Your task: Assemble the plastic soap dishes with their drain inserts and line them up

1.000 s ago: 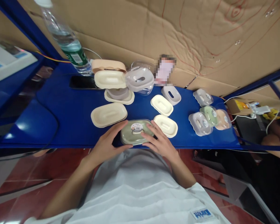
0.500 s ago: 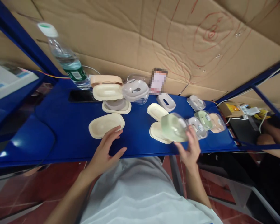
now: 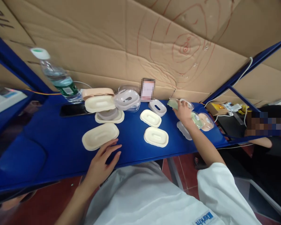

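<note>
Two hands observed: left hand (image 3: pixel 98 167) open, empty, near the cream tray (image 3: pixel 100 136); right hand (image 3: pixel 183 112) over the green box (image 3: pixel 172 103), rear right, closure indeterminable. Advisable: lower level, clear of neighbouring boxes (image 3: pixel 206 122), then release.

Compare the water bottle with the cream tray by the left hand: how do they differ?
The water bottle stands tall; the cream tray lies low and flat.
The bottle is clear with a green label, while the tray is plain and opaque.
The bottle is capped; the tray is open on top.
Both are on the blue table.
</note>
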`<state>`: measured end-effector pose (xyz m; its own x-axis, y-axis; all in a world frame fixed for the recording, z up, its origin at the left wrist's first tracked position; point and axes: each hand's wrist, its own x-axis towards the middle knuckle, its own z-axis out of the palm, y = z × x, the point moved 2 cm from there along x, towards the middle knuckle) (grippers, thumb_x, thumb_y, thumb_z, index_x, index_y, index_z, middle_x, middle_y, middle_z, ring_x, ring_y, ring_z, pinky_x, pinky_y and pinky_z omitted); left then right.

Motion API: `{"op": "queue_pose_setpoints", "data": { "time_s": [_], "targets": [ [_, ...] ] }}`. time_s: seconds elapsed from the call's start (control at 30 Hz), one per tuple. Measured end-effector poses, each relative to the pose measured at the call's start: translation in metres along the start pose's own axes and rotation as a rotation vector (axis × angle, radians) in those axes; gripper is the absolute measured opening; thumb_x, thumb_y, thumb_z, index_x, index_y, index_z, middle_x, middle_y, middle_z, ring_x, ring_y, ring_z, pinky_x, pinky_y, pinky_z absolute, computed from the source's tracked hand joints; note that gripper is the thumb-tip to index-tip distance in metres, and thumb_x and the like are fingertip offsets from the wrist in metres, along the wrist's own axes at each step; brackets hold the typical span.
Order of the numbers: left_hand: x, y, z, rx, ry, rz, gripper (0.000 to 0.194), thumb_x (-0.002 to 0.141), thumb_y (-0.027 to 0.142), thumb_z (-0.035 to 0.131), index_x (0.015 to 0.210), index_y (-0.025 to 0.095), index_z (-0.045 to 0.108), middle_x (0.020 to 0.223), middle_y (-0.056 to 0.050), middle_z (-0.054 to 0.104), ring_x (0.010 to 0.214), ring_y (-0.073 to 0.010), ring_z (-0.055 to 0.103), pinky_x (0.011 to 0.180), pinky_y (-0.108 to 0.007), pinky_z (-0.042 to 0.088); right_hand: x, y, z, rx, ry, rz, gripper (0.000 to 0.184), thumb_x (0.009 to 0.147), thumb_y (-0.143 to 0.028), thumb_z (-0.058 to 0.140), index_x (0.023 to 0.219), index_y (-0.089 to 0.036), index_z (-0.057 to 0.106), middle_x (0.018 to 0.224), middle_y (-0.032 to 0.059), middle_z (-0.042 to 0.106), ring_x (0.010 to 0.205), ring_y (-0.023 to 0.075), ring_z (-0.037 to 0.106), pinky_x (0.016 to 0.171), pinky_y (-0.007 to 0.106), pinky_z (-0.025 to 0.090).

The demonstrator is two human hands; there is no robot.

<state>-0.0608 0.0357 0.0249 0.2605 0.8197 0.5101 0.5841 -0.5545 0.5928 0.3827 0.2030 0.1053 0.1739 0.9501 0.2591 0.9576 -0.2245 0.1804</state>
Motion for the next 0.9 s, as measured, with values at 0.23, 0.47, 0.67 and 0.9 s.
{"op": "queue_pose_setpoints", "data": {
  "time_s": [0.23, 0.47, 0.67, 0.9],
  "targets": [
    [-0.001, 0.000, 0.010, 0.115, 0.013, 0.067, 0.022, 0.110, 0.033, 0.060, 0.126, 0.027, 0.074, 0.137, -0.007, 0.074, 0.120, -0.0245, 0.075, 0.108, -0.044, 0.061, -0.018, -0.018, -0.004, 0.000, -0.031, -0.024, 0.049, 0.104, -0.024, 0.059, 0.153, -0.015, 0.055, 0.151, 0.0244, 0.061, 0.135, 0.0404, 0.060, 0.100, 0.052, 0.057],
    [0.006, 0.028, 0.026, 0.240, -0.164, 0.208, 0.034, 0.112, 0.033, 0.056, 0.142, 0.025, 0.068, 0.147, -0.010, 0.071, 0.126, -0.0267, 0.071, 0.107, -0.043, 0.057, -0.082, -0.073, -0.025, 0.290, -0.051, -0.513, 0.043, 0.114, -0.043, 0.049, 0.147, -0.021, 0.065, 0.143, 0.0155, 0.072, 0.131, 0.0324, 0.066, 0.109, 0.046, 0.053],
    [0.046, 0.070, 0.073, 0.314, -0.393, 0.458, 0.060, 0.109, 0.045, 0.063, 0.162, 0.022, 0.048, 0.170, -0.015, 0.049, 0.155, -0.0332, 0.049, 0.127, -0.054, 0.037, -0.073, -0.096, -0.002, 0.413, -0.145, -0.540, 0.036, 0.112, -0.039, 0.059, 0.141, -0.022, 0.071, 0.137, 0.0121, 0.077, 0.127, 0.0273, 0.072, 0.110, 0.040, 0.053],
    [0.047, 0.051, 0.057, 0.406, -0.400, 0.395, 0.021, 0.105, 0.016, 0.062, 0.125, 0.020, 0.069, 0.121, -0.009, 0.074, 0.117, -0.0273, 0.067, 0.108, -0.047, 0.047, -0.069, -0.083, 0.019, 0.668, -0.128, -0.687, 0.035, 0.113, -0.033, 0.056, 0.143, -0.027, 0.071, 0.138, 0.0092, 0.077, 0.129, 0.0259, 0.071, 0.111, 0.044, 0.053]
  ]
}}
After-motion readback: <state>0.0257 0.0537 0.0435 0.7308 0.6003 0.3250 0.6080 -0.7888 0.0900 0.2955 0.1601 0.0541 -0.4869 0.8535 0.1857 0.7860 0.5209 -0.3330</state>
